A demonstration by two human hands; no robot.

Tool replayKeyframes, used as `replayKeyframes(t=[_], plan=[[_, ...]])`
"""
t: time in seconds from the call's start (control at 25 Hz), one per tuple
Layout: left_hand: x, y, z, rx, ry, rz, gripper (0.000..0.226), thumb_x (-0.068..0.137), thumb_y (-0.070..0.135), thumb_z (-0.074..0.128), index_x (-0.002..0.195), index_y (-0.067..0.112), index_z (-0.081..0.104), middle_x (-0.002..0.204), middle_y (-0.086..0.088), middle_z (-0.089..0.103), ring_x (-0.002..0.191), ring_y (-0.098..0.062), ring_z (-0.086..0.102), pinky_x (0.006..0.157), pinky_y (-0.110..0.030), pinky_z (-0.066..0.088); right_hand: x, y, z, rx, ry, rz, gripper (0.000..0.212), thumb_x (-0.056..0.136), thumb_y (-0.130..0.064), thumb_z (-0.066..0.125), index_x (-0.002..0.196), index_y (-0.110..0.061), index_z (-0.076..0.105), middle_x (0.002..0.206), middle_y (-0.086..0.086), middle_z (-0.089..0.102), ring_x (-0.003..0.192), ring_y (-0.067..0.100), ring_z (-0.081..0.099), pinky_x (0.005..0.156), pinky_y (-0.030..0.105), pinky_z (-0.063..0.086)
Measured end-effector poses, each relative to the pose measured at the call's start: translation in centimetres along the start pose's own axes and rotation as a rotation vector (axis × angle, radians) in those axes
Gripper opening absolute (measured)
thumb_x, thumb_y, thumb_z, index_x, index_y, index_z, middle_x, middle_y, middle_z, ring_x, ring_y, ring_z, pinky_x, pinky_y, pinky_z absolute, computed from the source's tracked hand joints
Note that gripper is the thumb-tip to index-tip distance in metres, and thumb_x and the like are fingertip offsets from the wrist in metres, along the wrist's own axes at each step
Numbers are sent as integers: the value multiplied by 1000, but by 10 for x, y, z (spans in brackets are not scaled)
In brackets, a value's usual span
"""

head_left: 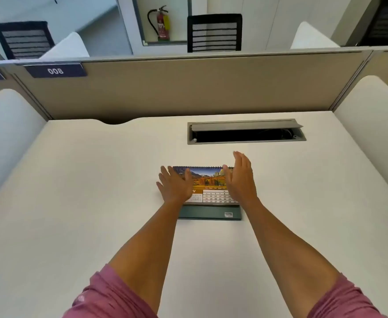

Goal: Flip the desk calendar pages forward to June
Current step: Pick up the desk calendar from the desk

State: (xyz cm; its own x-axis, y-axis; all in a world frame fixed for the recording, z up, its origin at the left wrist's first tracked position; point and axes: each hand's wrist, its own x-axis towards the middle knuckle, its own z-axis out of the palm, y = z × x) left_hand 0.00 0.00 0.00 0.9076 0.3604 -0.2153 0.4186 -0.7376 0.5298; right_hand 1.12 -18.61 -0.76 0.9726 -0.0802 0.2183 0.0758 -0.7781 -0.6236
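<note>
A spiral-bound desk calendar [209, 189] stands on the white desk [85, 191] in the middle of the view. Its front page shows an autumn mountain photo above a date grid, and a dark green base sticks out at the front. My left hand [174, 185] lies flat over the calendar's left part with fingers spread, covering most of the month name. My right hand [241, 177] is at the calendar's right edge, fingers straight and together, palm turned inward. Neither hand grips a page.
A grey cable hatch [245, 131] with its lid raised is set in the desk behind the calendar. A beige partition [188, 88] closes the back, white side dividers [372, 125] flank the desk. Chairs and a fire extinguisher [162, 22] stand beyond.
</note>
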Motion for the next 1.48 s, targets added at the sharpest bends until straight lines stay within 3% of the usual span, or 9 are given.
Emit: replayKeyframes(t=[0.28, 0.68, 0.84, 1.0, 1.16, 1.24, 1.32, 1.4, 1.48], plan=[[7, -4, 15, -38, -102, -162, 76, 99, 58, 34, 150, 2, 31, 159, -16, 22, 147, -33, 20, 120, -50, 18, -20, 3, 22, -67, -41, 260, 50, 98, -35, 45, 137, -4, 40, 136, 16, 49, 124, 32, 44, 99, 42, 41], [18, 14, 7, -214, -78, -349, 61, 101, 48, 38, 143, 4, 40, 146, -16, 41, 137, -31, 37, 109, -46, 35, -1, -11, 31, 95, -64, 603, 53, 96, -29, 52, 137, 2, 39, 139, 21, 43, 128, 37, 40, 103, 44, 38], [30, 6, -13, -413, -145, -541, 42, 97, 35, 38, 122, 7, 58, 129, -14, 53, 121, -28, 47, 105, -43, 43, 10, -15, 33, 185, -65, 799, 57, 94, -33, 54, 136, 3, 40, 140, 22, 42, 128, 38, 43, 101, 45, 41], [34, -8, -31, -415, -158, -542, 28, 97, 30, 42, 108, 9, 58, 124, -13, 57, 121, -27, 49, 107, -42, 42, 17, -26, 43, 181, -87, 909, 47, 92, -29, 53, 129, 1, 51, 135, 22, 44, 121, 39, 48, 98, 46, 45], [45, -19, -50, -549, -52, -555, 37, 94, 28, 45, 117, 4, 62, 125, -15, 62, 119, -30, 58, 105, -42, 47, 24, -52, 56, 288, 26, 891, 39, 92, -26, 48, 127, -10, 57, 132, 18, 45, 117, 39, 50, 97, 50, 48], [53, -25, -62, -651, 29, -531, 27, 95, 25, 45, 98, 6, 65, 117, -16, 67, 110, -31, 64, 94, -39, 53, 33, -71, 63, 361, 121, 849, 36, 94, -26, 47, 124, -12, 59, 128, 18, 47, 113, 38, 53, 94, 51, 51], [61, -31, -76, -752, 122, -494, 27, 96, 20, 43, 74, 11, 56, 100, -15, 69, 87, -26, 68, 68, -35, 55, 42, -93, 70, 473, 200, 792, 32, 94, -24, 53, 123, -13, 60, 126, 16, 49, 110, 35, 57, 90, 50, 55], [67, -39, -90, -859, 201, -439, 28, 99, 22, 42, 83, 10, 62, 93, -12, 67, 69, -18, 64, 50, -26, 44, 51, -113, 78, 585, 244, 708, 33, 93, -21, 57, 125, -13, 60, 127, 14, 48, 110, 31, 59, 87, 45, 58], [74, -45, -102, -946, 254, -386, 30, 101, 27, 43, 108, 11, 68, 103, -8, 70, 76, -16, 67, 51, -21, 44, 56, -128, 84, 641, 273, 627, 36, 94, -21, 59, 128, -14, 58, 129, 12, 49, 111, 26, 59, 84, 37, 59]])
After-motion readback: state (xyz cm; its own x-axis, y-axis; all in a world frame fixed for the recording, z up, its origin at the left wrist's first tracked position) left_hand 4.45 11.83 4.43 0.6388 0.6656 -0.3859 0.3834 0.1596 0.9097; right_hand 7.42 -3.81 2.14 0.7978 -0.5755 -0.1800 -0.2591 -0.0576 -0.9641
